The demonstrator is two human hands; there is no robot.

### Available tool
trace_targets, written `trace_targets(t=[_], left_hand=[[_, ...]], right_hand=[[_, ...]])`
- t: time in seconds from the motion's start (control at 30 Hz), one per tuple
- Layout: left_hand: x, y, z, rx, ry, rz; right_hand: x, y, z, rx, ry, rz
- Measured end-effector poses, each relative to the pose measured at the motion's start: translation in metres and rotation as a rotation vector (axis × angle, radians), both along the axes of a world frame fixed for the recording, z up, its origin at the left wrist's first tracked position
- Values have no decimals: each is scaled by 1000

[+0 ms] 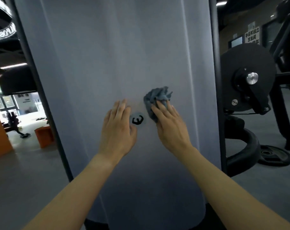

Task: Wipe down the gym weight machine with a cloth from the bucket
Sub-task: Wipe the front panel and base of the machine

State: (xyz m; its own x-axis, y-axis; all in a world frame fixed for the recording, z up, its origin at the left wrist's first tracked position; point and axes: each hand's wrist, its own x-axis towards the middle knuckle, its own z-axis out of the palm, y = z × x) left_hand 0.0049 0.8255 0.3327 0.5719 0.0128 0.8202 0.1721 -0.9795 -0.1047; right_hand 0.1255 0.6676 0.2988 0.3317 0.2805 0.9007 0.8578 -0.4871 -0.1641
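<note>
My right hand: My right hand (pixel 170 123) holds the cloth (pixel 157 97). My fingers lie over it and the tips bend into the bunch. I cannot see my thumb.
My left hand: My left hand (pixel 119 128) is flat and open on the grey panel (pixel 107 63). It holds nothing.
Where the cloth is: It is a blue-grey bunch pressed on the panel. It sits about halfway up, a bit right of the middle. Most of it sticks out above my fingertips.
Between my hands: A round sticker (pixel 137 120) with a black mark sits there. My left hand is right beside its edge. The cloth is just beside it on the other side.
Which hand is nearer: The right one, because it is on the cloth. The left one is near the cloth but does not touch it.
Which way the panel runs: The panel is the big front of the weight machine. It is tall, so its long way goes up and down. A dark post (pixel 215 80) stands at its right edge.
Where to wipe: A lot of panel lies above the cloth and to its left. I think the next rub should go along the long way, up or down, with my right hand pushing.
Bucket: I cannot see it here.
How far along: I think the wiping is partway done. I cannot tell which bits are clean.
</note>
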Motion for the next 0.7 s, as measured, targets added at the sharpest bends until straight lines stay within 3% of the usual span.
trace_targets(t=[0.1, 0.17, 0.27, 0.4, 0.47, 0.57, 0.7], left_hand=[[-14, 21, 0, -71, -19, -20], [-22, 33, -2, -136, -37, -35], [-30, 50, -10, -222, -87, -36], [-39, 73, -35, -334, -134, -23], [-43, 86, -50, -400, -140, -30], [-48, 100, -67, -502, -155, -45], [-57, 112, -87, -645, -196, -94]], right_hand=[[-16, 22, 18, 226, 155, -6], [-26, 41, 24, 228, 142, -9], [-31, 62, 23, 18, 26, 7], [-42, 87, -2, -464, -305, 78], [-46, 96, -12, -607, -399, 78], [-49, 104, 1, -533, -424, 21], [-65, 131, 18, -270, -239, -25]])
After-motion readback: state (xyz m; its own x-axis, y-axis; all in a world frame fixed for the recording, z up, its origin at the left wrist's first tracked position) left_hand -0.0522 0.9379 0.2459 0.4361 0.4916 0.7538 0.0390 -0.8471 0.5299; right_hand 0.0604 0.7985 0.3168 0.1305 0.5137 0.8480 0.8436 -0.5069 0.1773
